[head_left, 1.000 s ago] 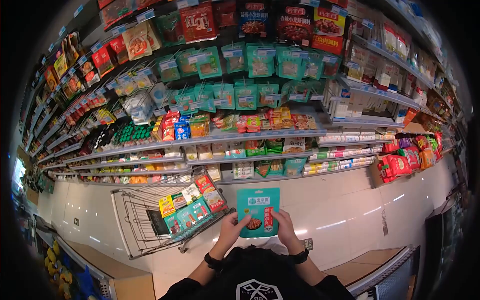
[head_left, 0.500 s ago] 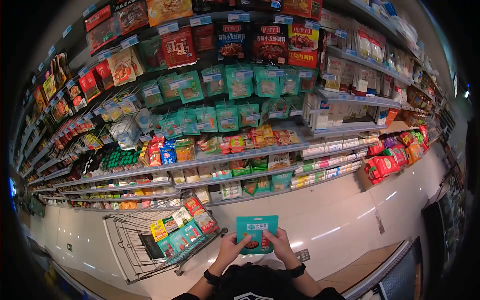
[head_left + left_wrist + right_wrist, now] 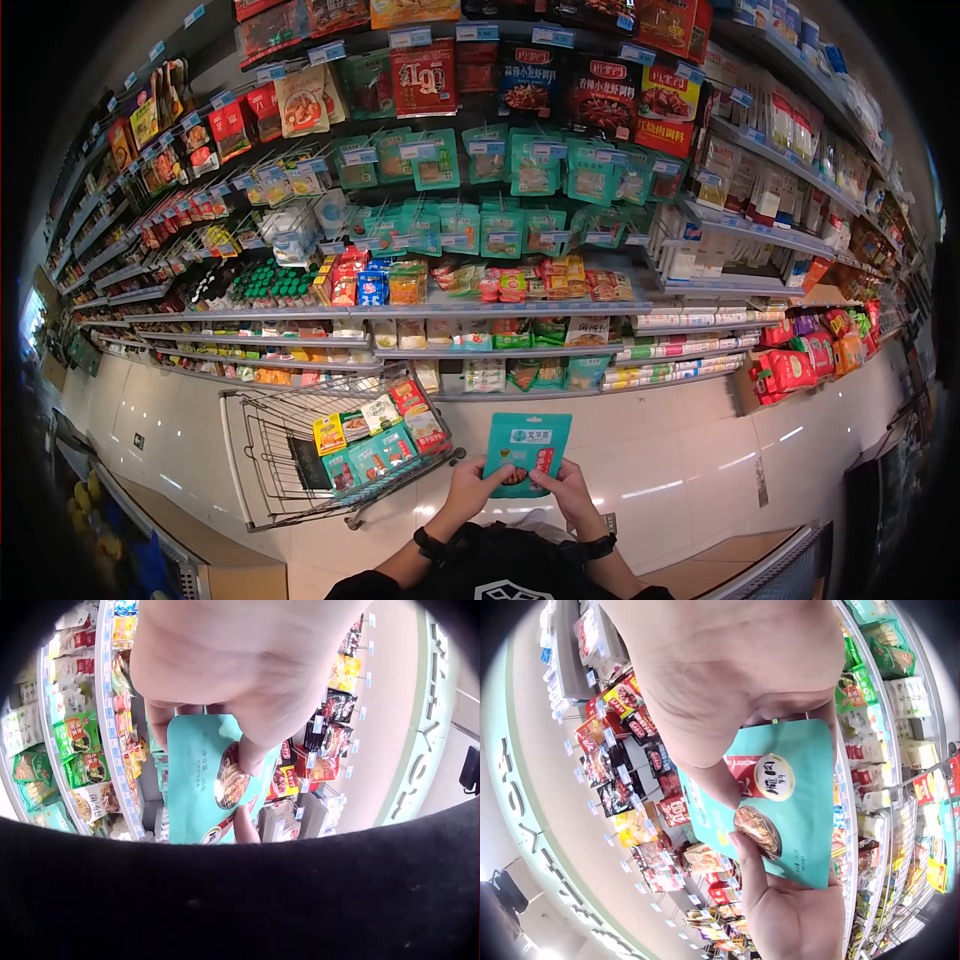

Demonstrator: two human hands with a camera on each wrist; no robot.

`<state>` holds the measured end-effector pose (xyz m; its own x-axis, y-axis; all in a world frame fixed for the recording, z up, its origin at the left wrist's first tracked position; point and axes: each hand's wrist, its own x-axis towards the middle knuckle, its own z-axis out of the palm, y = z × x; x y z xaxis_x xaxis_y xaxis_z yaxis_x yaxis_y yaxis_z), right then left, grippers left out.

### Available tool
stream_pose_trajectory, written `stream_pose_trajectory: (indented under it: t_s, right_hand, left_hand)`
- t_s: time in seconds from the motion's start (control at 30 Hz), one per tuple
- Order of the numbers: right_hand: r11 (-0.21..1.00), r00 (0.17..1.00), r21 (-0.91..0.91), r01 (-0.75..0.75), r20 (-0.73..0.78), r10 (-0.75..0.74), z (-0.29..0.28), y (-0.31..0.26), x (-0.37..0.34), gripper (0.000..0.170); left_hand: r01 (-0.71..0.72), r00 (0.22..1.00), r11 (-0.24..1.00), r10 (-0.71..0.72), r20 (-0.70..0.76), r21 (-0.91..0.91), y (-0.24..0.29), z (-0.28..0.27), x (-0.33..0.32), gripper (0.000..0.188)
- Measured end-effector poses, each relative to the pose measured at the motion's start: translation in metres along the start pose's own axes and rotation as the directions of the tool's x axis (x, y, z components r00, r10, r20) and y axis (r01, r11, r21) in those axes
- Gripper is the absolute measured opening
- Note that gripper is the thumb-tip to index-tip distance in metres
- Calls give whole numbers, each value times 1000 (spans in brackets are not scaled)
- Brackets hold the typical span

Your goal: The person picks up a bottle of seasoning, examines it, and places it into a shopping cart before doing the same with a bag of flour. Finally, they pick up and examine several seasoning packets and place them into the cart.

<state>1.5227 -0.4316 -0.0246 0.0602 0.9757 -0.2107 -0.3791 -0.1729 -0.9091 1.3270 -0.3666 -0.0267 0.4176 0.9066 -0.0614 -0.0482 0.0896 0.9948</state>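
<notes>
A teal seasoning pouch [image 3: 530,450] with a red label and a food picture is held upright in front of the body. My left hand [image 3: 470,490] grips its lower left side, thumb on the front and fingers behind. On the lower right side my right hand [image 3: 570,496] pinches it the same way. In the left wrist view the left thumb presses the pouch [image 3: 191,772] beside the oval food picture. Both thumbs lie on the front of the pouch [image 3: 799,832] in the right wrist view; most fingers are hidden behind it.
A wire shopping cart [image 3: 290,490] with several packets [image 3: 380,412] stands on the floor to the left. Ahead, a long shelf [image 3: 460,310] carries packets, with teal pouches [image 3: 535,165] hanging above. At right sits a carton of red bags [image 3: 785,372].
The view tipped up and swung, then partly returned. The pouch stays in both hands and tilts slightly, with the right thumb now lower on its front.
</notes>
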Motion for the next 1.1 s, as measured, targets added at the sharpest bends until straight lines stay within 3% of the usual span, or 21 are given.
stream_pose_trajectory:
  t_s: [0.23, 0.3, 0.5, 0.73, 0.83, 1.0, 1.1]
  right_hand:
    - [999, 1000, -53, 10, 4, -10, 4, 13, 5, 21]
    - [998, 998, -30, 55, -25, -56, 6, 14, 5, 22]
    - [993, 992, 80, 91, -100, -82, 9, 17, 4, 26]
    - [995, 996, 90, 48, -82, -40, 23, 23, -3, 27]
    - [999, 997, 33, 5, -73, -2, 30, 28, -5, 27]
    - [999, 999, -33, -31, -36, 30, 34, 48, -4, 27]
    - [1000, 1000, -2, -17, -19, 17, 51, 50, -4, 26]
  left_hand:
    - [13, 997, 999, -16, -75, -38, -1, -4, -5, 23]
    - [33, 997, 991, -42, -62, -131, 2, -4, -8, 24]
    - [74, 997, 990, -73, 16, -119, -9, -12, -16, 27]
    - [42, 998, 991, -49, -48, -126, -15, -21, -29, 27]
    - [36, 996, 994, -45, -83, -108, -13, -31, -37, 26]
    - [32, 998, 993, -25, -65, 110, -2, -50, -54, 24]
    - [36, 994, 996, -27, -104, 79, -11, -62, -64, 22]
